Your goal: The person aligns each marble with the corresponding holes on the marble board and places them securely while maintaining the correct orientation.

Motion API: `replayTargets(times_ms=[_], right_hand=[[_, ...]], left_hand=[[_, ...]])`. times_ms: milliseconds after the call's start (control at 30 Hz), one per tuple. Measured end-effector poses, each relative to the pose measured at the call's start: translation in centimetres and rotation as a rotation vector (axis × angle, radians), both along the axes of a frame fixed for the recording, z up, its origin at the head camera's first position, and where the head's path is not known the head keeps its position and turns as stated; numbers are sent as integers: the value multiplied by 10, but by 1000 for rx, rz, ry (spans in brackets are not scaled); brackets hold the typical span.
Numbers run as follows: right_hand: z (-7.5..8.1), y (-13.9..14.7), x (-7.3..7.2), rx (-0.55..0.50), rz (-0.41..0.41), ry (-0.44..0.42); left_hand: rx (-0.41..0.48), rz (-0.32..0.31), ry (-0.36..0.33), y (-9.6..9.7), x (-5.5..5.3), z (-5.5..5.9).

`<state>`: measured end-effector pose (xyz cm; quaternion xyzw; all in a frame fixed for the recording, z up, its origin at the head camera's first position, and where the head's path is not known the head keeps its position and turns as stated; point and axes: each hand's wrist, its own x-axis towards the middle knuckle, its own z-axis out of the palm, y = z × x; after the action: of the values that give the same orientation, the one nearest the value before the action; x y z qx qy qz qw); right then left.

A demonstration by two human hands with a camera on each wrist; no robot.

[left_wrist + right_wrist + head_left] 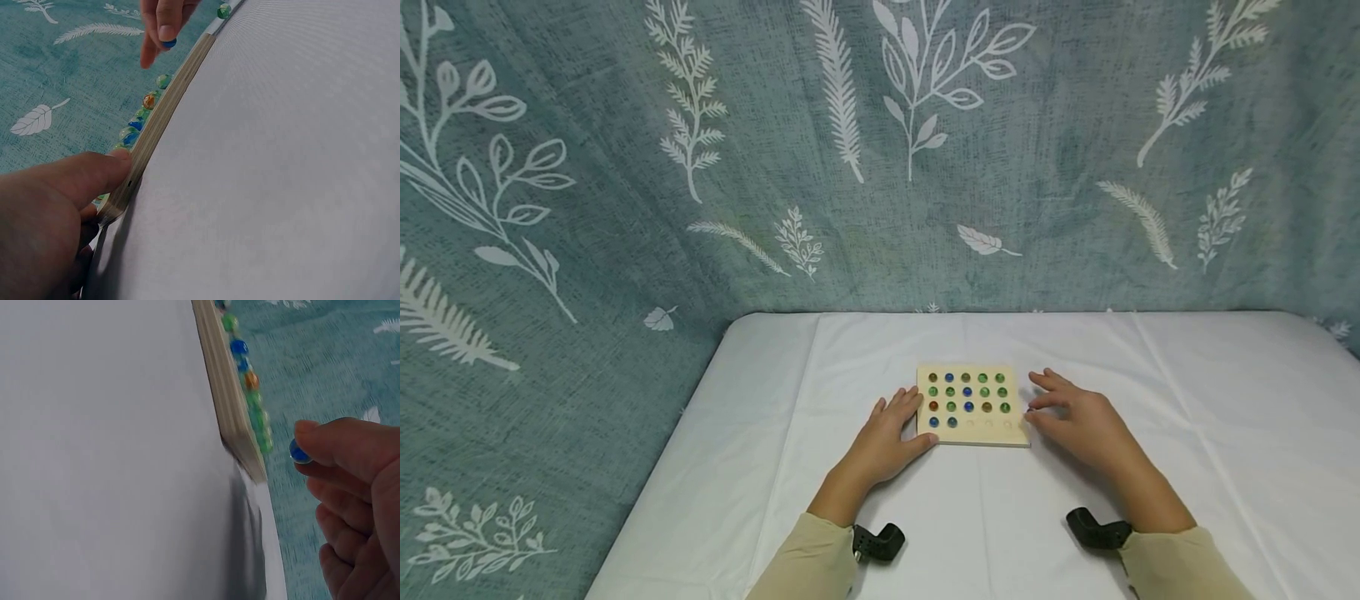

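Observation:
A pale wooden board (981, 437) lies on the table, with rows of green, blue and amber marbles (967, 392) in its hollows. In the front row, two marbles sit at the left and three bare hollows show at the right. My left hand (883, 442) grips the board's front left corner, thumb (103, 178) at the front edge and fingers along the left side. Just off the right edge, my right hand (1082, 421) pinches a blue marble (299, 452) between thumb and forefinger. The right wrist view shows that marble apart from the board.
A white cloth (865, 342) covers the table, with a leaf-patterned teal curtain (865, 233) behind it. Past the board's far end in the left wrist view is a green marble (224, 10). Black wrist devices (880, 543) sit at both sleeves.

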<state>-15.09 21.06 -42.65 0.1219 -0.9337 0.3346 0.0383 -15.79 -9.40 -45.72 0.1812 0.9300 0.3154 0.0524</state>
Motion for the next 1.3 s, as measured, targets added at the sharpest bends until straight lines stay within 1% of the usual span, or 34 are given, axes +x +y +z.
replayTargets(times_ms=[300, 433, 733, 900, 1033, 1300], right_hand=[[-5, -36, -2, -26, 92, 54], [-7, -48, -4, -17, 131, 70], [-9, -65, -6, 19, 186, 23], [-9, -68, -6, 58, 199, 24], [-9, -69, -6, 65, 201, 28], [-8, -69, -6, 71, 189, 44]], left_hand=[[-5, 16, -2, 1, 2, 1], [-16, 22, -4, 1, 2, 1], [-26, 13, -15, 0, 1, 2], [-30, 7, -4, 0, 2, 3], [-27, 5, 6, 0, 2, 3], [-29, 7, -2, 0, 2, 3]])
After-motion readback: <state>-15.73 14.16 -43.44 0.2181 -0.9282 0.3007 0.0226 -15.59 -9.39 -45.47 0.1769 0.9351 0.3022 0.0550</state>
